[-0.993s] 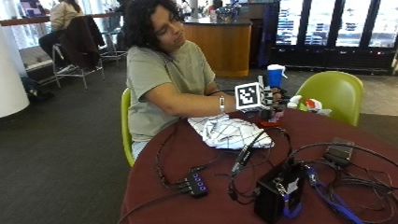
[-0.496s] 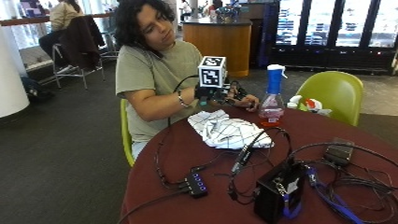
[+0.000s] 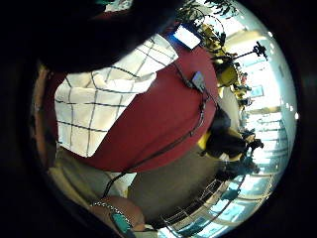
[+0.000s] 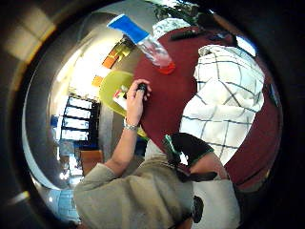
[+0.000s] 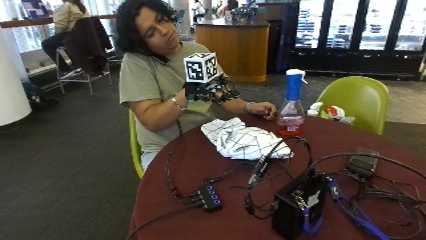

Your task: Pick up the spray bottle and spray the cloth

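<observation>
The spray bottle (image 5: 291, 107) is seen standing upright near the far edge of the surface (image 5: 219, 200), untouched, with the checked cloth (image 5: 243, 141) lying crumpled just beside it toward the person. The gloved right hand (image 5: 208, 91) is held raised above the near edge, apart from both; its fingers appear loosely curled and nothing is gripped. The bare hand (image 5: 261, 108) is rested by the bottle. The bottle could be toppled if it is reached for carelessly across the cables (image 5: 266, 165).

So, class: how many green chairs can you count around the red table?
2. One green chair stands empty across the table, behind the spray bottle; the person sits on the other chair. More may be out of view.
</observation>
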Available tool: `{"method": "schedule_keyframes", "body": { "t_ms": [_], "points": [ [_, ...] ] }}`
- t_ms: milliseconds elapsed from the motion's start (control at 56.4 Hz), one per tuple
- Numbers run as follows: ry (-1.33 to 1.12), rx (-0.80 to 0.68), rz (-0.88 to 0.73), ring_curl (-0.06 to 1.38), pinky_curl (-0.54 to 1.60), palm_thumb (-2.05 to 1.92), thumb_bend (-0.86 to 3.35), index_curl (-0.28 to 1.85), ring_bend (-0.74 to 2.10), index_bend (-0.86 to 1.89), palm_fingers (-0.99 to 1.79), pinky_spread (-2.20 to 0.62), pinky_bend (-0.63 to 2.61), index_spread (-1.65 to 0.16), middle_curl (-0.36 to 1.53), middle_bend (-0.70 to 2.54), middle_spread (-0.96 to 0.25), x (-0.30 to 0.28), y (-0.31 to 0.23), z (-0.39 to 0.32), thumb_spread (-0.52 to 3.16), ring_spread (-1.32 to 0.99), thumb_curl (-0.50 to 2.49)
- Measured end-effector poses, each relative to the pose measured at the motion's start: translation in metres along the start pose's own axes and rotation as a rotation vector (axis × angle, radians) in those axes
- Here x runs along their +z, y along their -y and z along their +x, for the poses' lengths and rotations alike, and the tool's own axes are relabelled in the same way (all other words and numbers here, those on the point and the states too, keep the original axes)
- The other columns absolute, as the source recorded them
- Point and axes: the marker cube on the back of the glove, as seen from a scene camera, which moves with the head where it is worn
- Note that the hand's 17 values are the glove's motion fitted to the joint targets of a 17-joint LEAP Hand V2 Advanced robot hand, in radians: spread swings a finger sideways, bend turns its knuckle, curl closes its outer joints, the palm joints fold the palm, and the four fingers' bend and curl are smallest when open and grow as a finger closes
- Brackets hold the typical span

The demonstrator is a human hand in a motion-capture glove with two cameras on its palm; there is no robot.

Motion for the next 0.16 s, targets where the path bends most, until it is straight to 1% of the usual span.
{"method": "schedule_keyframes", "body": {
  "t_ms": [160],
  "points": [
    [-0.010,0.016,-0.002,0.29,0.34,0.61,-0.03,0.37,0.18,0.22,0.26,0.22,0.34,-0.43,0.25,0.15,-0.03,-0.0005,0.0020,-0.0005,0.98,-0.08,0.38]
  ]
}}
